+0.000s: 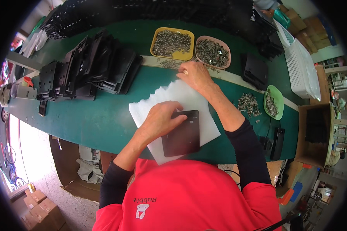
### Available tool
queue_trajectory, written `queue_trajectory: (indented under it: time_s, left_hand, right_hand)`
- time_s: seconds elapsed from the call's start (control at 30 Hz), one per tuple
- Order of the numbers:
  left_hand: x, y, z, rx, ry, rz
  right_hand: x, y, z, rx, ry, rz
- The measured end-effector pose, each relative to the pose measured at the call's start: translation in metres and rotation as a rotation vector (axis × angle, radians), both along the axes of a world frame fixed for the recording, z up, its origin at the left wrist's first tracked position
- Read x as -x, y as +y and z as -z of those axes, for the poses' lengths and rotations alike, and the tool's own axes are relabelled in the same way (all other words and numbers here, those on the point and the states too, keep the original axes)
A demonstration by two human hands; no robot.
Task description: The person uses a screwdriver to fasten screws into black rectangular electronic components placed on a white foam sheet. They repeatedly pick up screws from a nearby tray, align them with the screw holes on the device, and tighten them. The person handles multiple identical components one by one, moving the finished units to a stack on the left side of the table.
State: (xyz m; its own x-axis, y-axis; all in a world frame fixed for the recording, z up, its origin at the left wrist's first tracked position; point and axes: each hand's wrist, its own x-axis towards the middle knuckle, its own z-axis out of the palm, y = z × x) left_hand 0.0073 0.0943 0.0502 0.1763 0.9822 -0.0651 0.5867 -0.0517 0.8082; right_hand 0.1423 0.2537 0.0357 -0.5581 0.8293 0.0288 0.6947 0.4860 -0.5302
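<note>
A flat black plastic panel (186, 138) lies on a sheet of white foam (209, 125) close in front of me. My left hand (160, 119) has its thumb on the panel's face and its fingers curled at the upper left corner, steadying it. Farther off, my right hand (196, 77) is closed in a pinch over the pale strip, beside a scatter of small metal parts (169, 63); what its fingertips hold is hidden. Just beyond it stand a yellow tray (152, 49) and a pink tray (229, 57), both with many small metal pieces.
Black panels (92, 65) are stacked at the left, and more black parts (142, 11) line the back. At the right are a loose pile of metal pieces (249, 104), a green tray (280, 101), a black panel (254, 71), a white basket (301, 71) and a cardboard box (301, 134).
</note>
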Motion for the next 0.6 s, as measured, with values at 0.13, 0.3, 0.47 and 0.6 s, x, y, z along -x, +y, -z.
queue_trajectory:
  time_s: [0.13, 0.3, 0.47, 0.6]
  left_hand:
    - [-0.006, -0.003, 0.008, -0.077, 0.07, 0.001]
    - [-0.006, -0.009, 0.01, -0.093, 0.08, -0.017]
    - [0.001, -0.011, 0.005, -0.049, -0.015, 0.0]
    - [0.003, -0.007, 0.003, 0.039, -0.233, -0.001]
  right_hand:
    - [0.01, -0.001, 0.015, -0.222, 0.094, -0.009]
    - [0.025, -0.001, 0.023, -0.288, -0.022, 0.014]
    - [0.017, 0.005, 0.035, -0.384, 0.202, 0.018]
    - [-0.001, 0.011, 0.032, -0.292, 0.448, 0.071]
